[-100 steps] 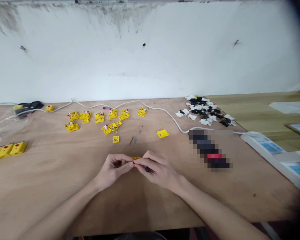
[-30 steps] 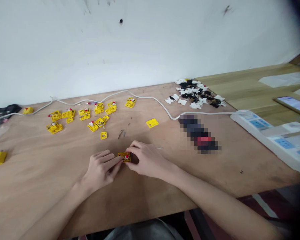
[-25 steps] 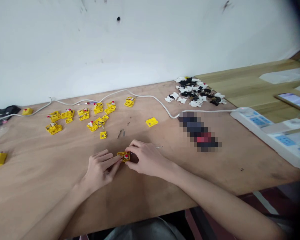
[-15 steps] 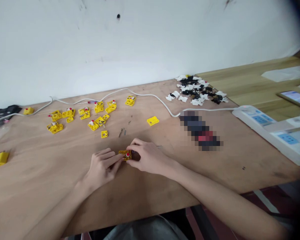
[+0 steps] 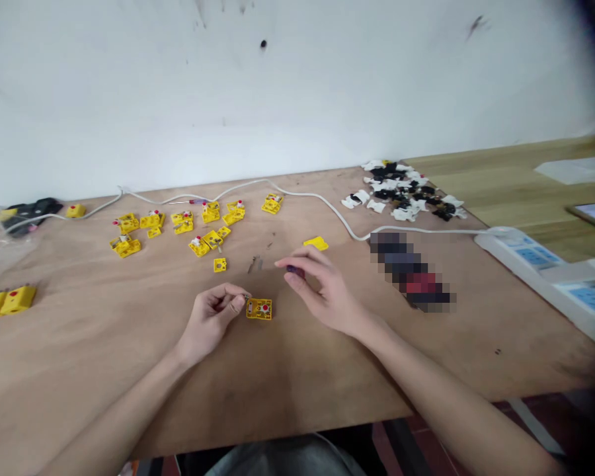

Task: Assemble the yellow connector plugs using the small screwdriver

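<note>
An open yellow plug housing [image 5: 259, 309] with a red button and small inner parts lies on the wooden table in front of me. At its left end, the thumb and forefinger of my left hand [image 5: 211, 317] pinch a small metal piece [image 5: 246, 297], mostly covered by the fingertips. My right hand [image 5: 322, 291] is raised to the right of the housing, apart from it. Between its curled fingers shows the dark purple handle of a screwdriver [image 5: 293, 270]; the shaft is hidden. Just beyond that hand is a yellow cover [image 5: 316, 243].
Several opened yellow housings [image 5: 183, 221] lie towards the wall, with another screwdriver [image 5: 193, 201] behind them. Closed yellow plugs [image 5: 17, 299] stand at left. A white cable [image 5: 322, 196] runs to the power strip [image 5: 535, 258]. Black and white parts [image 5: 401, 188] are heaped at back right.
My right hand has let go of the housing and moved up and right with the screwdriver. My left fingers have drawn off its inside to the left end. The view has shifted slightly.
</note>
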Demonstrator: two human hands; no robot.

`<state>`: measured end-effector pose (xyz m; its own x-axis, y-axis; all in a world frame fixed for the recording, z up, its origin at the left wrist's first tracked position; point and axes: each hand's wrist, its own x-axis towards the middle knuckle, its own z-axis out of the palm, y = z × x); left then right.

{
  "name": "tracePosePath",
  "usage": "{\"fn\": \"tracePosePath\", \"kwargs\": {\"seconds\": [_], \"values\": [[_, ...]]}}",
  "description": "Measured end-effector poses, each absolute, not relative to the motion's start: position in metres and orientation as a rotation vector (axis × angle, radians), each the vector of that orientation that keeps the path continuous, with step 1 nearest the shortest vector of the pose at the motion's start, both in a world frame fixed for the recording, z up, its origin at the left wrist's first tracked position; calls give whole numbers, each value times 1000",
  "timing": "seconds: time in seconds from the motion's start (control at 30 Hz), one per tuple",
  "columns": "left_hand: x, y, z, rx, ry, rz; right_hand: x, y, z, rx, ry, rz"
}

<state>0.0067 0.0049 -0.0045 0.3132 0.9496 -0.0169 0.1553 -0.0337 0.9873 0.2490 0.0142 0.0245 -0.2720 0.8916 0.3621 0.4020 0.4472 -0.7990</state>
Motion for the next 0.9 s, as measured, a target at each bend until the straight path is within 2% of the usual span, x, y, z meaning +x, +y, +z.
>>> {"fn": "tracePosePath", "kwargs": {"seconds": [0.13, 0.23, 0.37, 0.47, 0.9], "values": [[7, 7, -4, 1163, 924, 874, 242, 14, 29, -993, -1406, 775], [1, 12, -5, 1406, 1019, 903, 231, 17, 37, -953, -1246, 781], [-17, 22, -10, 2127, 1324, 940, 208, 28, 41, -876, -1279, 822], [-30, 26, -16, 2418, 1411, 825, 191, 40, 33, -845, -1379, 881], [-40, 27, -15, 2606, 1349, 740, 162, 58, 20, -827, -1481, 910]]}}
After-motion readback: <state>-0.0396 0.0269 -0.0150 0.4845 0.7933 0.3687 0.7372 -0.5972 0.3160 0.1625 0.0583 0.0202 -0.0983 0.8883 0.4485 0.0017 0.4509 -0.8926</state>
